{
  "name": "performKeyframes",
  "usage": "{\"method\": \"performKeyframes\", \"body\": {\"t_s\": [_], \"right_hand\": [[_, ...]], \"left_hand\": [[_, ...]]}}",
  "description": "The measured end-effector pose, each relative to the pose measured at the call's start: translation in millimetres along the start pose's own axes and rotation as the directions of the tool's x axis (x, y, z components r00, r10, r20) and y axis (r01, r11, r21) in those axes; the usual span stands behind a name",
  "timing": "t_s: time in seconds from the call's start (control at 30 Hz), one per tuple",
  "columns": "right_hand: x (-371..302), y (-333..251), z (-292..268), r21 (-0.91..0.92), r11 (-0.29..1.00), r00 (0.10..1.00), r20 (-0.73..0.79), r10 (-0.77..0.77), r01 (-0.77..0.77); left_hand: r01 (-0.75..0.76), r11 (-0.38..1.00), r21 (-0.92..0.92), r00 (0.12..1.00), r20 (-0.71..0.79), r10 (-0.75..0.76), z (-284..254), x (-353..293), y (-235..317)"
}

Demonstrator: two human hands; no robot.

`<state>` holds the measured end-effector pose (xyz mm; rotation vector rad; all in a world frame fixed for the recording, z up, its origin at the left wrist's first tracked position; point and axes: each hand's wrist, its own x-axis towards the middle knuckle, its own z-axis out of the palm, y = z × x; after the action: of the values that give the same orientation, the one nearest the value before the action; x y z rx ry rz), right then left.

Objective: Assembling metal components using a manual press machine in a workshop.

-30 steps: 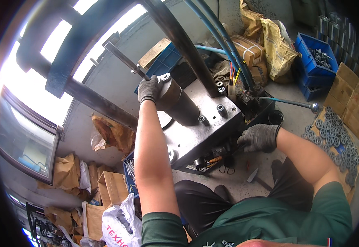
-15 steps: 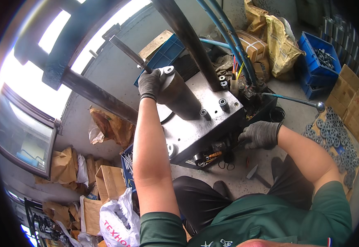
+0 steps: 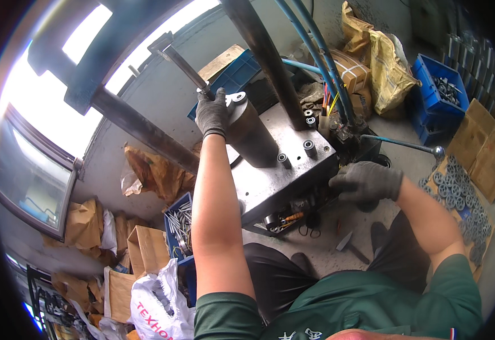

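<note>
My left hand (image 3: 211, 116), in a dark grey knitted glove, is up at the lower end of a steel rod (image 3: 183, 65) with a bright collar. Its fingers are bent around something there that I cannot make out. Right beside it stands a thick dark metal cylinder (image 3: 253, 136) on the steel plate (image 3: 270, 178). Two small bright ring-shaped pieces (image 3: 237, 97) show on the cylinder's top, next to my fingers. My right hand (image 3: 367, 181), gloved too, hovers off the plate's right front corner with curled fingers; what they hold, if anything, is hidden.
Dark posts (image 3: 267, 59) rise around the plate. Small bushings (image 3: 310, 148) stand on it. A blue lever (image 3: 400, 143) with a ball end juts right. A hammer (image 3: 352, 247) lies on the floor. Blue crates (image 3: 437, 93) and flat wheel-like parts (image 3: 457, 192) are at the right.
The view has shifted slightly. My right hand has turned and come a little higher. A second bright ring-shaped piece now shows beside my left fingers.
</note>
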<state>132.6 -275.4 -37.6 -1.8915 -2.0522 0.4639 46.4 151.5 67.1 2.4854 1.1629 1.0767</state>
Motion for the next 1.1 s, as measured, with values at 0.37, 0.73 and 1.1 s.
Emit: {"method": "performKeyframes", "body": {"t_s": [0.37,0.73,1.1], "right_hand": [[-111.7,1.1,-115.4,-0.372,0.848,0.926,-0.153,0.345,-0.378],[-143.3,-28.8,-38.0,-0.258,0.791,0.824,-0.041,0.565,-0.555],[-142.9,-36.9,-21.2,-0.176,0.741,0.753,-0.3,0.586,-0.647]], "left_hand": [[-0.205,0.857,-0.473,0.958,-0.276,0.076,6.8,-25.4,16.7],[-0.092,0.964,-0.25,0.949,-0.316,0.009,-4.3,-16.8,17.0],[-0.168,0.638,-0.751,0.976,-0.219,0.0,9.5,-9.3,9.5]]}}
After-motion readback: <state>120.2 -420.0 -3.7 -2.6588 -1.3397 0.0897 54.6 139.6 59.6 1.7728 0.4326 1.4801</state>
